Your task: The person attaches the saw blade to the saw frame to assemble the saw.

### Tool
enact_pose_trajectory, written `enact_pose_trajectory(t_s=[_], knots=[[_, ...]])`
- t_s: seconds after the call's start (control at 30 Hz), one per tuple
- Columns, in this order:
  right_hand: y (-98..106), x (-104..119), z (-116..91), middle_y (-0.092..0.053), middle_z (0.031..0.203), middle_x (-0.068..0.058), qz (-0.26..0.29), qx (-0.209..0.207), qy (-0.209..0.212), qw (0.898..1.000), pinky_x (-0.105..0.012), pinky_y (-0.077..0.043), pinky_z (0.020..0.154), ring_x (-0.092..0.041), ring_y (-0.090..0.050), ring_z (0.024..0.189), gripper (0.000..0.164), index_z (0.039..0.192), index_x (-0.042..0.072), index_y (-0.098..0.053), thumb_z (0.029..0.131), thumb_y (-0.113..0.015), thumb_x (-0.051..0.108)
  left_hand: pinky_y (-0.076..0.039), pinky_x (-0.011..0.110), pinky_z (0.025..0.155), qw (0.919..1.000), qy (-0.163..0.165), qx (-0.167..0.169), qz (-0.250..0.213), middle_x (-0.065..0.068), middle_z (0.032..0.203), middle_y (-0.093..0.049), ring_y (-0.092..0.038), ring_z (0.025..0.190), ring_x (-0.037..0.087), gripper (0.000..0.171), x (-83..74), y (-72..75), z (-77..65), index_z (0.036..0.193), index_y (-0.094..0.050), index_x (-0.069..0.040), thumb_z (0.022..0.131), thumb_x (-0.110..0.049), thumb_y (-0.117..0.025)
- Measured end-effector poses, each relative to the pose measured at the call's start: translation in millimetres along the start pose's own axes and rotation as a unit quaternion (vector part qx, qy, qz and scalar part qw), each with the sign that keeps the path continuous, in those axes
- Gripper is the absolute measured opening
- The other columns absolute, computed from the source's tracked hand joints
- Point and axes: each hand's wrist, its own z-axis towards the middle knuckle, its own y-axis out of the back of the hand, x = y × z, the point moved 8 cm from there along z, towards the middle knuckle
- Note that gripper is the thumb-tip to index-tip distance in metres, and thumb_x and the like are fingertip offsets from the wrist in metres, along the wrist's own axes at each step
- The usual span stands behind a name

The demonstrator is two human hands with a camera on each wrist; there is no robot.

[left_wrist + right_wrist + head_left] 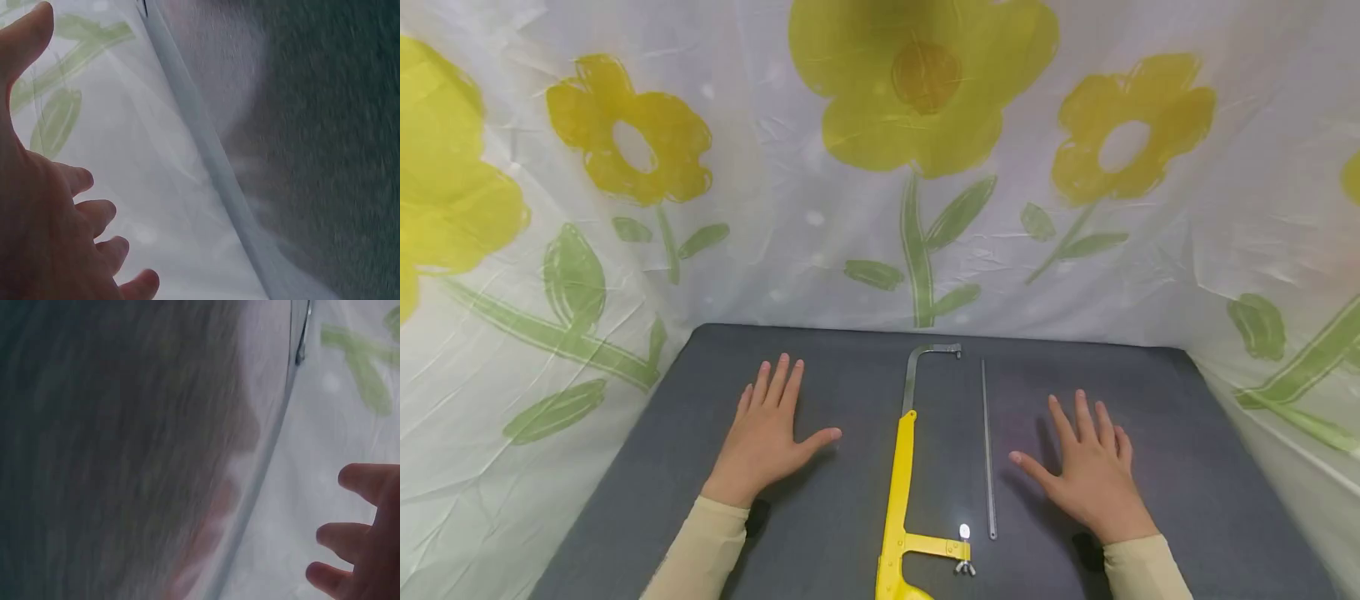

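Note:
A hacksaw frame (898,483) with a yellow handle part and a bare metal front arm lies on the dark table in the head view, its handle cut off by the lower edge. A wing nut (965,568) sits at its yellow rear bracket. To its right lies a separate thin saw blade (988,454), roughly parallel to the frame. My left hand (765,442) is left of the frame, fingers spread and straight, holding nothing. Right of the blade, my right hand (1090,479) is also spread, with nothing in it. Both wrist views show fingers apart from any tool.
The dark grey table (850,358) has its far edge against a white curtain (760,275) printed with yellow flowers. More of this cloth hangs along the left and right sides. Light sleeves (700,550) cover both forearms.

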Motion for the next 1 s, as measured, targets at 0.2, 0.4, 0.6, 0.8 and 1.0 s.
enact_pose_trajectory(t_s=[0.2, 0.4, 0.6, 0.8, 1.0], knots=[[-8, 24, 10, -0.016, 0.166, -0.026, 0.01, 0.006, 0.026, 1.0, -0.071, -0.015, 0.109, -0.051, -0.019, 0.148, 0.107, 0.161, 0.014, -0.025, 0.084, -0.047, 0.085, -0.018, 0.058, 0.123, 0.9997, -0.026, -0.001, 0.003, 0.005, 0.171, -0.005, -0.006, 0.158, 0.033, 0.116, -22.3, -10.3, 6.5, 0.164, -0.006, -0.019, 0.08, -0.087, -0.049], [-16, 49, 17, -0.022, 0.165, -0.025, 0.018, 0.016, 0.039, 0.999, -0.069, -0.019, 0.111, -0.049, -0.028, 0.146, 0.105, 0.161, 0.014, -0.028, 0.085, -0.045, 0.085, -0.022, 0.057, 0.123, 0.9988, -0.046, 0.016, 0.005, 0.005, 0.171, -0.006, -0.009, 0.158, 0.032, 0.116, -57.3, -20.0, 8.0, 0.164, -0.007, -0.016, 0.081, -0.087, -0.049], [-21, 64, 17, -0.031, 0.161, -0.025, 0.012, 0.021, 0.047, 0.999, -0.068, -0.025, 0.109, -0.05, -0.039, 0.141, 0.096, 0.159, 0.011, -0.032, 0.088, -0.059, 0.071, -0.024, 0.056, 0.122, 0.9964, -0.072, 0.039, -0.022, 0.005, 0.171, -0.006, -0.011, 0.158, 0.031, 0.114, -92.6, -31.6, 8.2, 0.164, -0.008, -0.016, 0.083, -0.083, -0.052], [-24, 76, 13, -0.049, 0.148, -0.025, 0.005, 0.017, 0.052, 0.999, -0.066, -0.036, 0.102, -0.046, -0.052, 0.13, 0.086, 0.152, 0.007, -0.044, 0.087, -0.073, 0.054, -0.034, 0.057, 0.117, 0.9924, -0.077, 0.074, -0.062, 0.007, 0.171, -0.006, -0.022, 0.155, 0.032, 0.111, -117.1, -45.5, 6.9, 0.164, -0.007, -0.014, 0.086, -0.076, -0.057], [-24, 81, 11, -0.064, 0.118, -0.023, 0.027, 0.025, 0.027, 0.999, -0.058, -0.049, 0.089, -0.039, -0.064, 0.103, 0.072, 0.138, 0.0, -0.057, 0.088, -0.072, 0.05, -0.043, 0.054, 0.111, 0.9817, -0.021, 0.115, -0.15, 0.011, 0.166, -0.026, -0.042, 0.145, 0.033, 0.1, -127.6, -53.5, 0.9, 0.163, -0.019, -0.015, 0.089, -0.067, -0.061]])
